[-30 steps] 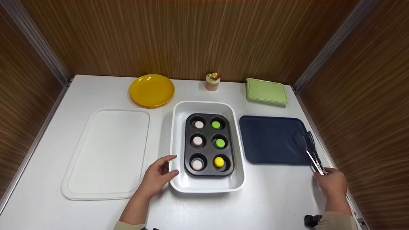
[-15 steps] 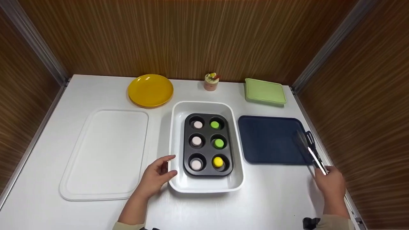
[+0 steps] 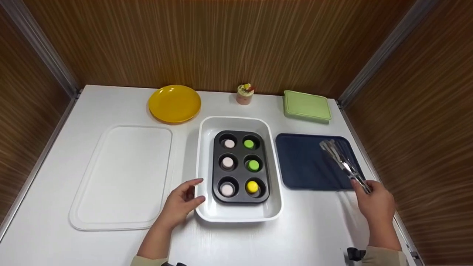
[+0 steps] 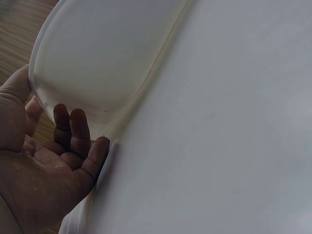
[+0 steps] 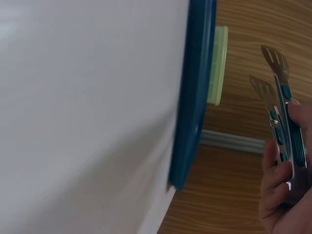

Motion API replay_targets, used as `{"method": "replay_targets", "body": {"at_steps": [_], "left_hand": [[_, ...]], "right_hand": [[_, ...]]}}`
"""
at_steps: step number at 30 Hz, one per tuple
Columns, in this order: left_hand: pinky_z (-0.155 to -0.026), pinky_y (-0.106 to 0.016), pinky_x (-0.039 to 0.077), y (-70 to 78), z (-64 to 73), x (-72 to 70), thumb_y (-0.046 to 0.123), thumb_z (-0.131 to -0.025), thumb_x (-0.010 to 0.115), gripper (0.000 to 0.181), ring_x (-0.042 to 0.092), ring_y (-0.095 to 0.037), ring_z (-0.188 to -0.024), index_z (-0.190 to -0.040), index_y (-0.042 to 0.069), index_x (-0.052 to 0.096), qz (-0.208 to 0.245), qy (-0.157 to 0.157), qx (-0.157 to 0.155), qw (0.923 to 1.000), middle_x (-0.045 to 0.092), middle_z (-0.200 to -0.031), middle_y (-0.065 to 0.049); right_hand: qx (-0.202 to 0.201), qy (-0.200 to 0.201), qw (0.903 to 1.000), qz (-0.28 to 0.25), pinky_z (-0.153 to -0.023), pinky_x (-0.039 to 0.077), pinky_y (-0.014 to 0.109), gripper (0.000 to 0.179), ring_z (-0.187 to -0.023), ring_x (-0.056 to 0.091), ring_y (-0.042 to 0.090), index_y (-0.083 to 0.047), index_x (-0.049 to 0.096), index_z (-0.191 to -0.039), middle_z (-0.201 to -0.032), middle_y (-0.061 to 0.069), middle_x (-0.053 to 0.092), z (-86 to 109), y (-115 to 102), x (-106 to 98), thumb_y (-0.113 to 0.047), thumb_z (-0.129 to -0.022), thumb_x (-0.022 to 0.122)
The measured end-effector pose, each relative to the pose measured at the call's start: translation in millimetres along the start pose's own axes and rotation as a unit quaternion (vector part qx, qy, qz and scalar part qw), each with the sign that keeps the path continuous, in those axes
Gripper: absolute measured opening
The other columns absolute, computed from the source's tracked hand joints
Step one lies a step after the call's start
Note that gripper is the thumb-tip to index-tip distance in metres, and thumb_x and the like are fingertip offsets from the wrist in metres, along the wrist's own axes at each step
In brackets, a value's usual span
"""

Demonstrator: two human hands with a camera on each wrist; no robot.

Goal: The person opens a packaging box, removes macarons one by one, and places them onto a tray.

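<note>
Under tongs [image 3: 346,165] — navy tray [image 3: 301,160]; green box [image 3: 308,106] behind, white pan [image 3: 238,213] to left.

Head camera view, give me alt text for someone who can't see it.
A person's right hand holds metal tongs over a navy tray while the left hand holds a white container. Inside it, a dark muffin tin holds three pink pieces, two green pieces and a yellow piece. Behind sit a yellow plate, dessert cup and green box.

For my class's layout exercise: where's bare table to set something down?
Bare: the table front between white tub and right hand; also between yellow plate and dessert cup. Crowded: the narrow gap between tub and navy tray.
</note>
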State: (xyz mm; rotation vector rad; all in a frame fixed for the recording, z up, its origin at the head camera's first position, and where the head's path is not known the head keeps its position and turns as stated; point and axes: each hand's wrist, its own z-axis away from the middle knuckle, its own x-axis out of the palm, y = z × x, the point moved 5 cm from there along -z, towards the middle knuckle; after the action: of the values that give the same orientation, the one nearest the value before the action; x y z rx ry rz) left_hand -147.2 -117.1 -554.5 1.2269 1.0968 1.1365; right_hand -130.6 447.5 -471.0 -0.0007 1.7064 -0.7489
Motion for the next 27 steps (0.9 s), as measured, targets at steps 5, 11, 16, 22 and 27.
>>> {"method": "replay_targets", "body": {"at_steps": [5,11,16,22,27], "left_hand": [[-0.104,-0.019,0.043,0.8,0.4,0.2,-0.004,-0.089,0.081,0.05,0.052,-0.022,-0.124,-0.137,-0.001,0.067,-0.001,0.001,-0.002,1.0,0.061,-0.14,-0.018],[-0.107,-0.017,0.041,1.1,0.3,0.3,-0.006,-0.089,0.08,0.051,0.051,-0.02,-0.128,-0.138,-0.003,0.066,0.009,0.0,0.004,1.0,0.06,-0.142,-0.019],[-0.108,-0.016,0.04,0.4,0.3,0.3,-0.006,-0.089,0.08,0.052,0.051,-0.012,-0.128,-0.139,-0.005,0.064,0.015,-0.003,0.01,0.9998,0.059,-0.144,-0.021],[-0.108,-0.016,0.039,-0.7,0.3,-0.1,-0.006,-0.089,0.08,0.052,0.051,-0.007,-0.129,-0.139,-0.004,0.065,0.013,-0.001,0.01,0.9999,0.059,-0.145,-0.02],[-0.107,-0.016,0.04,-0.1,0.0,0.4,-0.007,-0.089,0.08,0.052,0.053,-0.01,-0.126,-0.139,-0.005,0.064,0.017,-0.003,0.012,0.9998,0.06,-0.143,-0.021]], "right_hand": [[-0.044,0.013,0.9989,-0.005,-0.086,0.046,0.063,0.058,-0.104,0.063,0.053,0.007,0.067,-0.126,-0.113,0.033,0.069,6.7,-22.2,-1.8,-0.047,-0.103,0.066],[-0.117,0.048,0.9917,-0.024,-0.077,0.049,0.056,0.042,-0.09,0.068,0.045,0.006,0.072,-0.116,-0.1,0.027,0.073,14.3,-47.1,-1.9,-0.032,-0.099,0.075],[-0.174,0.07,0.9815,-0.038,-0.071,0.049,0.051,0.032,-0.082,0.067,0.039,0.005,0.075,-0.111,-0.095,0.024,0.073,21.1,-66.1,-2.0,-0.022,-0.096,0.08],[-0.242,0.088,0.9647,-0.054,-0.064,0.049,0.049,0.025,-0.073,0.065,0.035,0.006,0.076,-0.105,-0.087,0.02,0.072,29.2,-86.0,-1.7,-0.013,-0.09,0.085],[-0.283,0.094,0.9516,-0.073,-0.06,0.043,0.025,0.019,-0.067,0.058,0.019,0.002,0.077,-0.098,-0.082,0.011,0.07,34.1,-98.2,0.5,-0.008,-0.087,0.087]]}}
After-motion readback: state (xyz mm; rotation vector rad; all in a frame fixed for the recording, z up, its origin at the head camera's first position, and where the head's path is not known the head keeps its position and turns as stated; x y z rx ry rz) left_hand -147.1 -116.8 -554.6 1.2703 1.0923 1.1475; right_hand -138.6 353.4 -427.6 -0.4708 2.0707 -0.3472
